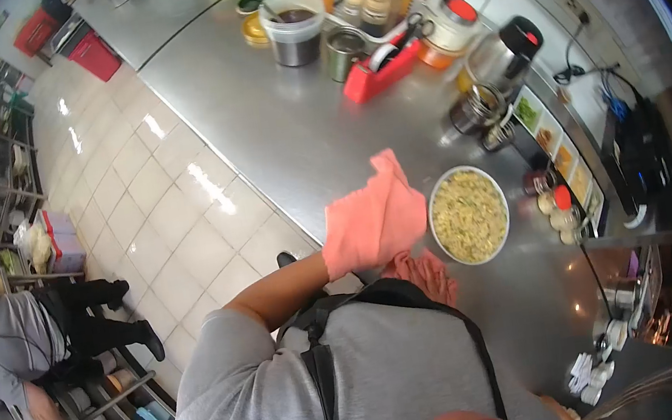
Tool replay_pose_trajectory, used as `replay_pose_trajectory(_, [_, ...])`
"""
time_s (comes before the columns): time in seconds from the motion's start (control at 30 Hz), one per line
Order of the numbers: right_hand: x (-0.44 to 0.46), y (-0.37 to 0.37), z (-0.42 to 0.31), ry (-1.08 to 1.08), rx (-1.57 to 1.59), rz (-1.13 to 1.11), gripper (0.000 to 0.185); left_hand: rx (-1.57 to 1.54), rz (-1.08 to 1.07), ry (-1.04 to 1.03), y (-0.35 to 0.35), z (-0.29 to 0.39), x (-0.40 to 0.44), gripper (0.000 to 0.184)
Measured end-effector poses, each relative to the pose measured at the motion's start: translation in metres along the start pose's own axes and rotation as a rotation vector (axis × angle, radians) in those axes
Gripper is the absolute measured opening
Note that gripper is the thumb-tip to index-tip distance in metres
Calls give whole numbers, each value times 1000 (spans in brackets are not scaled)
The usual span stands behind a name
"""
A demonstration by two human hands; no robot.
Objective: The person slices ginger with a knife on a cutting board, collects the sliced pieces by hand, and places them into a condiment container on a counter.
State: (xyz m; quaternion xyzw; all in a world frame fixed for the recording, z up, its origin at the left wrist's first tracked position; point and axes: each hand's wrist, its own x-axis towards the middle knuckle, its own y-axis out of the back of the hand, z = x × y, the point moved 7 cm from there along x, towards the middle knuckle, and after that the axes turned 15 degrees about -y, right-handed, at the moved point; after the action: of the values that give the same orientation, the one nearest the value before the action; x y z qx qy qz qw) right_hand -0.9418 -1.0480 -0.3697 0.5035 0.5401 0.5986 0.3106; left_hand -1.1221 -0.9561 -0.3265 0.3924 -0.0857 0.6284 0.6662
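My left forearm reaches over the front edge of the steel counter. A salmon-pink cloth (376, 217) covers my left hand, so its fingers are hidden and I cannot tell how they are set. Close against my body, below that, lies a second bunched pink cloth (427, 276). Right beside the cloths on the counter stands a round white bowl (504, 233) filled with a chopped, yellowish-green food (467, 215). My right hand does not show; only skin, blurred and cut off, appears along the bottom edge.
Along the back are a tub of dark liquid (298, 43), a red tape dispenser (377, 73), several sauce bottles (377, 11) and a thermos (495, 59). A tray of chopped ingredients (547, 137) stands by the wall. Behind at left, a co-worker (14, 332) bends at shelves.
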Motion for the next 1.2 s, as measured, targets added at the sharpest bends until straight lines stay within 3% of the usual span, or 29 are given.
replay_pose_trajectory(0.1, [36,-12,-41,108,13,-19,61,52,-114,-17,46,-30,8,28])
replay_pose_trajectory(0.27, [128,-32,-135,254,52,8,60,293,-270,58,184,-88,24,28])
replay_pose_trajectory(0.43, [216,-54,-171,164,61,93,64,593,-535,252,303,-101,30,29])
replay_pose_trajectory(0.5, [240,-63,-163,90,155,-2,63,698,-664,322,328,-95,34,29])
replay_pose_trajectory(0.6, [253,-51,-169,-120,46,-241,56,798,-830,375,348,-88,43,29])
replay_pose_trajectory(0.7, [266,-24,-218,92,181,-64,56,834,-881,289,346,-90,50,30])
replay_pose_trajectory(0.77, [272,-81,-202,-403,800,-768,56,844,-857,169,342,-96,52,32])
replay_pose_trajectory(0.87, [277,-54,-280,-599,1633,-896,37,807,-735,-109,355,-121,52,34])
replay_pose_trajectory(0.93, [337,-108,-334,-592,1921,-650,50,782,-634,-267,396,-163,46,35])
replay_pose_trajectory(1.0, [388,-120,-367,-493,1832,-605,39,766,-552,-354,450,-226,26,36])
replay_pose_trajectory(1.1, [475,-109,-426,-307,1925,-663,29,683,-405,41,559,-371,-59,39])
replay_pose_trajectory(1.13, [512,-117,-431,-370,1972,-647,29,565,-222,331,602,-428,-122,38])
replay_pose_trajectory(1.17, [548,-123,-439,-441,2015,-631,29,635,-52,586,647,-465,-206,41])
replay_pose_trajectory(1.2, [581,-131,-449,-517,2051,-616,30,722,318,903,687,-472,-299,34])
